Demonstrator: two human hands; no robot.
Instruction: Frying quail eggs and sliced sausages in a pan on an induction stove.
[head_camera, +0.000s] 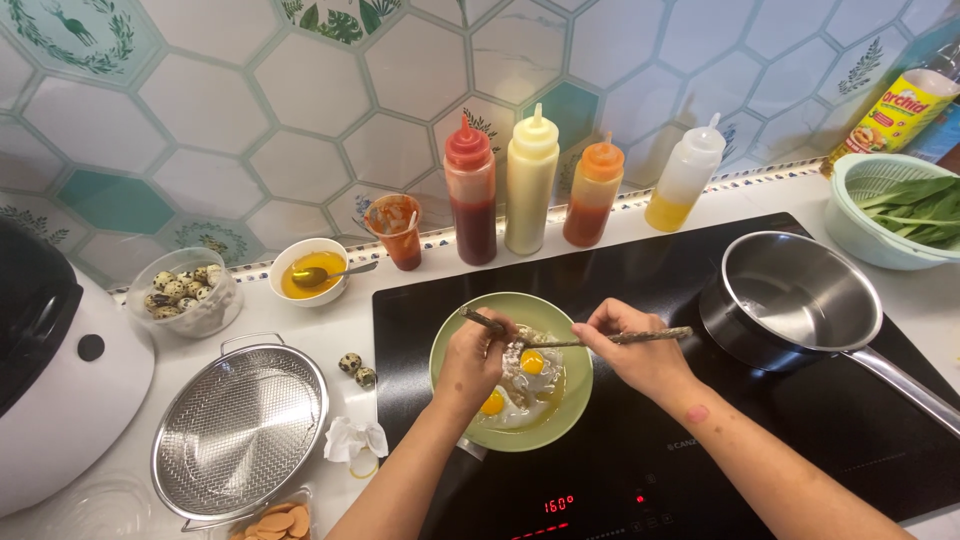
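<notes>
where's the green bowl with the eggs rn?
In the head view, the green bowl sits centre frame on the black cooktop, under the left hand and right hand, left of the steel saucepan.

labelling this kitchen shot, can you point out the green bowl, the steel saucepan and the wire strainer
green bowl (578, 390): head view, on the bare right rim.
steel saucepan (800, 300): head view, on the inner wall of the pan.
wire strainer (240, 425): head view, on the middle of the mesh.
</notes>
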